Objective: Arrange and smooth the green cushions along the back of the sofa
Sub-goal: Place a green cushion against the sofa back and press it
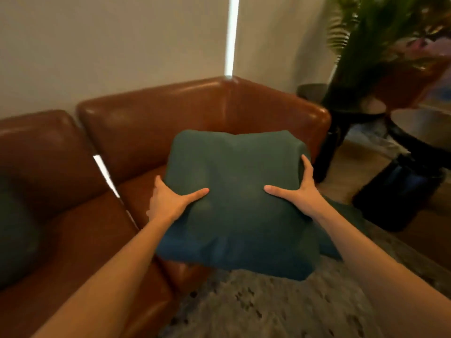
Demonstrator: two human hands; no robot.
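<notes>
A person leans over a brown leather sofa [151,132], holding a green cushion [234,201] above the corner seat, short of the backrest it is meant to lean on. At far left a second green cushion [14,230] sits on the neighbouring seat, half out of view and dim. The left hand [168,203] grips the held cushion's left edge, thumb laid across the front face and fingers tucked out of sight behind; the right hand [302,189] grips the right edge the same way, thumb pointing inward, with fingers wrapped round the side. The risks from here look modest but real: the cushion is soft and already sags between the two grips, so a loosened hold on either side could let it fold and drop onto the seat or slide off the slick leather toward the patterned rug [268,308] below. Set down carelessly, it may slump forward instead of standing against the back, or land crooked in the corner where the backrest meets the arm. At right, a dark side table [336,113] carrying a potted plant [380,45] stands just beyond the sofa arm, near enough that a wide swing could brush the leaves. The cushion itself is deep teal-green, matte, plump and squarish, creased at its top edge, its lower edge drooping toward the viewer.
</notes>
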